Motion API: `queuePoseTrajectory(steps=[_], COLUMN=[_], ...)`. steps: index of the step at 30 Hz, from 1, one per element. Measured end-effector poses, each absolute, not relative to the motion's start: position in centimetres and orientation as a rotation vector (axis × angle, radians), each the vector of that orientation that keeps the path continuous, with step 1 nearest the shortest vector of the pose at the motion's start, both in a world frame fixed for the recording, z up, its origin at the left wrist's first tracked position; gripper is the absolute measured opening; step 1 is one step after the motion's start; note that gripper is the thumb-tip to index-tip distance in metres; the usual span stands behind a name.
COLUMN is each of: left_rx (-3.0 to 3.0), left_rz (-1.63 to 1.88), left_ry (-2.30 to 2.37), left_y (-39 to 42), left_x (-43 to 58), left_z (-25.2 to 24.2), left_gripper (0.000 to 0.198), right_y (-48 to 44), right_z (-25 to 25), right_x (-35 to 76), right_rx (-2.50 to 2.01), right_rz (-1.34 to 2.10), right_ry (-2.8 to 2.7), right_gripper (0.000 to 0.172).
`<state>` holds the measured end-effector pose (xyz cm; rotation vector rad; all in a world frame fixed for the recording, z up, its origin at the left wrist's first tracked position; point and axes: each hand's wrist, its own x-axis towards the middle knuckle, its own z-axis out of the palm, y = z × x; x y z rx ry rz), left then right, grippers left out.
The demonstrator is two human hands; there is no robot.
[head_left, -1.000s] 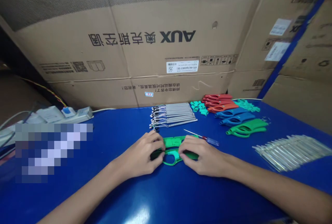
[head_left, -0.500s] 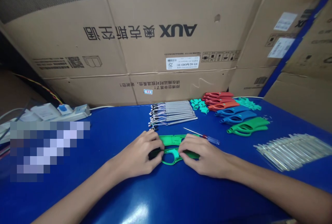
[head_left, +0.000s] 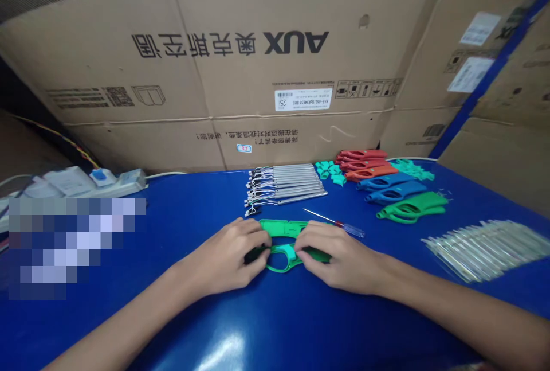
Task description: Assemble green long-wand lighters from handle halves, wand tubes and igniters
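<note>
My left hand point(head_left: 238, 253) is closed in a pinch on the left end of a green handle shell point(head_left: 279, 269), a plastic half with an oval finger loop. My right hand point(head_left: 337, 253) is closed over its right part, fingertips at a teal trigger piece point(head_left: 289, 252) seated by the loop. Both hands hide the ends of the shell. Just behind lies a second green shell half point(head_left: 281, 227), inner side up, with my right fingers covering part of it. A screwdriver point(head_left: 352, 230) with a clear handle rests behind my right hand.
Several silver rods with wires point(head_left: 296, 184) lie at the back, beside teal pieces point(head_left: 330, 171). Red handles point(head_left: 363, 160), blue handles point(head_left: 391, 189) and a green handle point(head_left: 412, 207) line the right. Clear-wrapped sticks point(head_left: 485, 249) lie nearer; a power strip point(head_left: 129, 183) is left.
The camera view has shifted slightly. Both hands keep nearly the same grip on the green shell; no other clear change shows.
</note>
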<state>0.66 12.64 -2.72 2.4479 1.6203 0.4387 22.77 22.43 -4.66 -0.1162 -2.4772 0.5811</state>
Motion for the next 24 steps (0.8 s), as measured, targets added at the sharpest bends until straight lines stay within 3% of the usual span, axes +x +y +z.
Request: queuePoseTrajectory(steps=[24], left_rx=[2.522], left_rz=[0.436], left_ry=[1.596], left_y=[12.65], left_x=[0.70], left_z=[-2.59], left_gripper=[0.019], right_y=[22.73], right_z=[-4.53], right_x=[23.06], right_rx=[-0.104], right_rz=[0.571], right_ry=[-2.623], right_gripper=[0.018])
